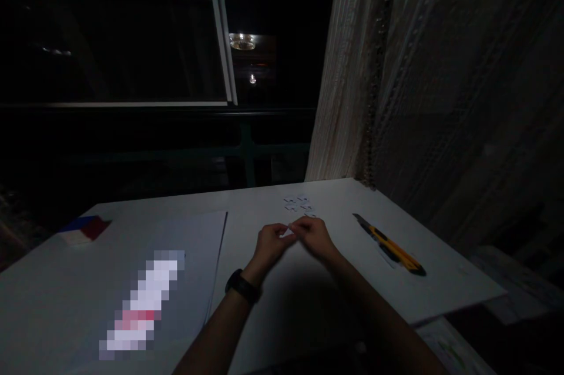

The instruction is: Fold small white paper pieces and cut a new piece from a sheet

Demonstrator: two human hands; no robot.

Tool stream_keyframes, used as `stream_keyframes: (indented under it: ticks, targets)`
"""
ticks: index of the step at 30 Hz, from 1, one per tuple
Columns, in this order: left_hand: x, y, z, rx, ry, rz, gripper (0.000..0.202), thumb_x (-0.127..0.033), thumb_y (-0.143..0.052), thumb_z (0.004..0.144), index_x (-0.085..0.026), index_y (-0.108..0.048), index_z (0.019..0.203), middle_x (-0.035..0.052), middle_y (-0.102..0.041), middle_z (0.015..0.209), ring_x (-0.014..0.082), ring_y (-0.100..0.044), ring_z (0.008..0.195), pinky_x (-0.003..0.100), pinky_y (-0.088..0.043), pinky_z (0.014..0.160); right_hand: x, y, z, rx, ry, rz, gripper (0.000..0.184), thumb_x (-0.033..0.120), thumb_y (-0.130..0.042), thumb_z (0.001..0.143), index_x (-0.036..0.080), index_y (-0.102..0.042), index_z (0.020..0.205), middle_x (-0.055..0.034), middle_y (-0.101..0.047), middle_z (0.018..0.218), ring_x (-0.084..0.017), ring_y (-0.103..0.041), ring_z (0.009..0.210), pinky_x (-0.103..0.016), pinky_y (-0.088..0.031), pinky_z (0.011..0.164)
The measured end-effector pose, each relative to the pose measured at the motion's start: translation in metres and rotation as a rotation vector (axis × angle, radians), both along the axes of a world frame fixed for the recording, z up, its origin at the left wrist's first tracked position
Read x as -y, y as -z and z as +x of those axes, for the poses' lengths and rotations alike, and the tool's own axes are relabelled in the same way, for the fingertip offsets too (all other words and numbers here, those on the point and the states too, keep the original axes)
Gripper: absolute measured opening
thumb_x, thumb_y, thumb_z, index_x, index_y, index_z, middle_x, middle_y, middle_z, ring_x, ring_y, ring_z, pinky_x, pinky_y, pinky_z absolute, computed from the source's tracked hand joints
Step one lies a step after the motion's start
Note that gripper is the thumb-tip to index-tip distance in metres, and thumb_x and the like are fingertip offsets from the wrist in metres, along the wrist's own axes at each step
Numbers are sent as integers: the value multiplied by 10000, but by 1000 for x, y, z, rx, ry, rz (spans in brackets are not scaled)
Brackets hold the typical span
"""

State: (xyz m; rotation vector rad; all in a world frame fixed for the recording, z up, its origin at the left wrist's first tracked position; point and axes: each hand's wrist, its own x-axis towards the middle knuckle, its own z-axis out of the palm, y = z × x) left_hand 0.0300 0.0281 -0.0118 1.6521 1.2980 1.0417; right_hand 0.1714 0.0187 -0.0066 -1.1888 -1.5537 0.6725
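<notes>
In dim light my left hand [269,244] and my right hand [314,235] meet over a white board [273,281], fingertips pinched together on a small white paper piece [288,232] between them. A dark watch is on my left wrist. Just beyond my fingers lie several small white cut-out pieces [298,204] on the board.
A yellow and black utility knife [390,244] lies to the right of my hands. A sheet of white paper [185,263] lies at left, with a red, white and blue object [83,228] at the far left. A curtain [396,69] hangs at right; a dark window is behind.
</notes>
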Motion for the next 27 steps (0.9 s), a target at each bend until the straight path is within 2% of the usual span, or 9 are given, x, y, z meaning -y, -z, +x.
stream_keyframes:
  ticks: [4, 8, 12, 21, 27]
  targets:
    - [3, -1, 0, -26, 29, 81, 332, -354, -686, 585, -127, -689, 827, 60, -657, 780, 201, -575, 771, 275, -410, 671, -1, -3, 2, -46, -45, 11, 104, 272, -623, 656, 181, -655, 694, -9, -650, 660, -151, -586, 638, -258, -436, 628]
    - [11, -9, -3, -111, 79, 129, 317, -397, -626, 647, -127, -689, 801, 42, -650, 678, 189, -570, 689, 267, -394, 626, -1, -13, 5, -8, -97, -8, 75, 248, -625, 648, 175, -635, 634, -4, -630, 624, -146, -572, 627, -256, -428, 618]
    - [18, -17, -3, -147, 125, 170, 347, -440, -513, 740, -136, -674, 777, 36, -658, 667, 170, -574, 631, 251, -375, 592, -1, -21, 4, 24, -66, -13, 66, 236, -621, 645, 179, -627, 612, 5, -617, 594, -138, -559, 602, -245, -416, 585]
    - [23, -9, 2, -154, 75, 161, 362, -455, -489, 750, -137, -661, 764, 43, -652, 660, 161, -556, 599, 244, -355, 563, 3, -11, -4, 10, 78, -11, 110, 275, -608, 667, 181, -607, 610, 3, -605, 562, -142, -549, 550, -246, -399, 543]
    - [23, -7, 3, -225, 36, 193, 374, -462, -504, 726, -127, -648, 646, -11, -521, 527, 120, -436, 540, 222, -266, 492, 5, -9, -5, 94, 112, -22, 77, 248, -613, 651, 186, -619, 605, -6, -617, 563, -149, -557, 557, -251, -397, 547]
